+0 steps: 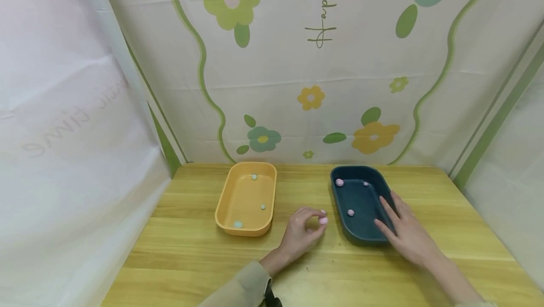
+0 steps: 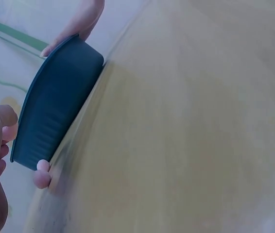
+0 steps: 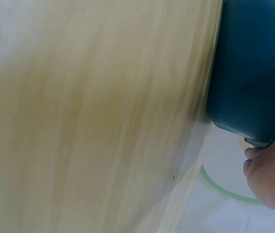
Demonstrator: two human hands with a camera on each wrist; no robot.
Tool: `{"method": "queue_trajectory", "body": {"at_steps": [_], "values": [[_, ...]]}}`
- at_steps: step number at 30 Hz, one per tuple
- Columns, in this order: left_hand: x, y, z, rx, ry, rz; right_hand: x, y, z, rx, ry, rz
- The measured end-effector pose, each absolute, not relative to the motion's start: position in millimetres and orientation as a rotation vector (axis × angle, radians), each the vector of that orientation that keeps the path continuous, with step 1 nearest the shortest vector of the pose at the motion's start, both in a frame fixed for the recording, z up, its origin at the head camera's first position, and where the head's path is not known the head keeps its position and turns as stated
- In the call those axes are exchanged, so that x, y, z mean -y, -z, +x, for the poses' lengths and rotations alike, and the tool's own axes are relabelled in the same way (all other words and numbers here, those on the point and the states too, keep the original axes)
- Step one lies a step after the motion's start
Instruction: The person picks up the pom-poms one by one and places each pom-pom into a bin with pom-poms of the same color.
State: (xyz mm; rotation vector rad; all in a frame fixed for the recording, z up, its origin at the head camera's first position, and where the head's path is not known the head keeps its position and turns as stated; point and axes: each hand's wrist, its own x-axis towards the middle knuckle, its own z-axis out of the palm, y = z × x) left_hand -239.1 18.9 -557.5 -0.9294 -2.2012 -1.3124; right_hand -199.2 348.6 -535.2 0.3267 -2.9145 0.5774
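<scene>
Dark blue tray (image 1: 366, 203): three pink balls (image 1: 350, 213) inside, a fourth ball (image 1: 323, 220) pinched beside it

Containers: two, both standing upright on a wood-grain counter (image 1: 187, 245), with the dark blue tray as reference. Its contents are one ball in the far left corner, a smaller one at the far end to the right of that, and one nearer along the left side. Well apart to its left stands a yellow tray (image 1: 248, 193) of similar rounded form, holding three pale green balls (image 1: 238, 225): one at the far end, a small one along the side facing the dark blue tray, and the largest at the near end.

Hands: the left hand (image 1: 301, 232) is just left of the dark blue tray, its thumb and fingers narrowed on the fourth ball, also pink. The right hand (image 1: 410, 238) lies over the right rim of the dark blue tray, fingers spread and touching it.

Writing: on the printed cloth (image 1: 361, 56) behind the dark blue tray, "Happy" reads sideways among flowers. On the side cloth (image 1: 63, 203), far left of the dark blue tray, "time" shows mirrored; the word beside it is only partly legible.
</scene>
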Motion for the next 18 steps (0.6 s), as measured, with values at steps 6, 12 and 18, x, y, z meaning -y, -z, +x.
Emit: {"method": "queue_trajectory", "body": {"at_steps": [6,12,18], "values": [[-22,556,-240,2.155,1.259,-0.94,-347,535,-199,2.904,-0.595,0.333],[-25,554,-242,2.123,1.244,-0.958,-348,538,-200,2.903,-0.622,0.327],[-28,546,-241,2.146,1.274,-0.965,-350,539,-200,2.894,-0.614,0.322]]}}
